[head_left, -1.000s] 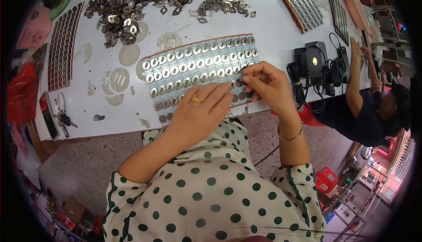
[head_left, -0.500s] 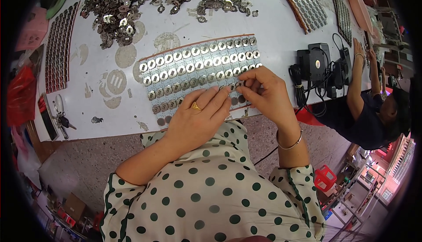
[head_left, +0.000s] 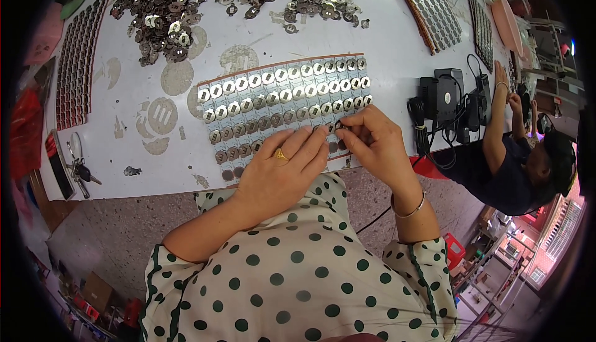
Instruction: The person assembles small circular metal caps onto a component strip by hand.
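Observation:
A circuit-board panel (head_left: 251, 110) with a brown edge lies near the table's front edge, set with rows of round silver metal plates (head_left: 286, 95) with slots. Its lower right rows are partly under my hands. My left hand (head_left: 287, 160), wearing a gold ring, rests on the lower part of the panel with fingers stretched out. Close to its fingertips, my right hand (head_left: 372, 138) pinches a small dark metal plate (head_left: 339, 124) at the lower right of the panel. Loose slotted metal plates (head_left: 180, 6) lie heaped beyond the panel.
Filled panels lie at the left (head_left: 81, 62) and far right (head_left: 428, 9). Black power adapters with cables (head_left: 444, 103) sit at the right. Keys (head_left: 81, 169) lie at the left front. Beyond the right edge sits another person (head_left: 515, 168), an arm on the table.
My right hand has lowered slightly, its pinched fingers closer to the panel. The left hand stays nearly in place. The view has shifted slightly.

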`<move>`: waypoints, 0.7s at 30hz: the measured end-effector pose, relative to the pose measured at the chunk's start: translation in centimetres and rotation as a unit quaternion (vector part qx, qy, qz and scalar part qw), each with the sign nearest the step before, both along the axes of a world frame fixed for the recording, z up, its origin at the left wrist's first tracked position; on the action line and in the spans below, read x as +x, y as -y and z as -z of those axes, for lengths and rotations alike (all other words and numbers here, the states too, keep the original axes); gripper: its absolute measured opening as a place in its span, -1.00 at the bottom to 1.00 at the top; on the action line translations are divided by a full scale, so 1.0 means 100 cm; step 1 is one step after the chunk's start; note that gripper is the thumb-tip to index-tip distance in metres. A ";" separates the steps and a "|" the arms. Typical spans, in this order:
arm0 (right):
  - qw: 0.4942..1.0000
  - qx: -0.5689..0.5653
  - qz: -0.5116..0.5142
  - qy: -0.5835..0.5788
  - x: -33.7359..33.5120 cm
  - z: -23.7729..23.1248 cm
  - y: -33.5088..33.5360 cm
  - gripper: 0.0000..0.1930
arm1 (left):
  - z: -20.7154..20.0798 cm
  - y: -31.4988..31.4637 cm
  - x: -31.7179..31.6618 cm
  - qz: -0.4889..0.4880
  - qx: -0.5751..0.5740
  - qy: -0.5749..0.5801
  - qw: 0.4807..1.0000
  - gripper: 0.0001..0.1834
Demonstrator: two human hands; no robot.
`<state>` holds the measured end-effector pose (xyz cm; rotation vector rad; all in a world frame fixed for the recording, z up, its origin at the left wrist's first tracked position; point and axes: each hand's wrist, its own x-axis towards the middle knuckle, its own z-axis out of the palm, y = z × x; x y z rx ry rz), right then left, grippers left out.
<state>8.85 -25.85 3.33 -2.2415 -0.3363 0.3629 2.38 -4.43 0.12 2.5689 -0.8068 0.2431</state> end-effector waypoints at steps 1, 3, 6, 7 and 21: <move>0.999 -0.028 0.012 0.014 -0.003 -0.003 -0.004 -0.86 | 0.000 0.000 0.000 0.001 -0.003 0.003 1.000 -0.65; 0.999 -0.031 0.013 0.030 -0.004 -0.005 -0.007 -0.86 | 0.001 -0.001 0.001 0.000 -0.011 0.001 1.000 -0.65; 0.996 -0.042 0.007 0.075 0.011 -0.011 -0.002 -0.86 | 0.002 -0.002 0.000 -0.004 -0.020 -0.002 1.000 -0.65; 0.993 -0.054 0.003 0.104 0.021 -0.014 0.001 -0.85 | 0.001 -0.002 0.000 -0.003 -0.023 -0.003 1.000 -0.65; 0.981 0.059 0.134 0.126 0.126 0.025 0.005 -0.78 | -0.003 0.000 0.001 -0.004 -0.053 -0.007 0.999 -0.63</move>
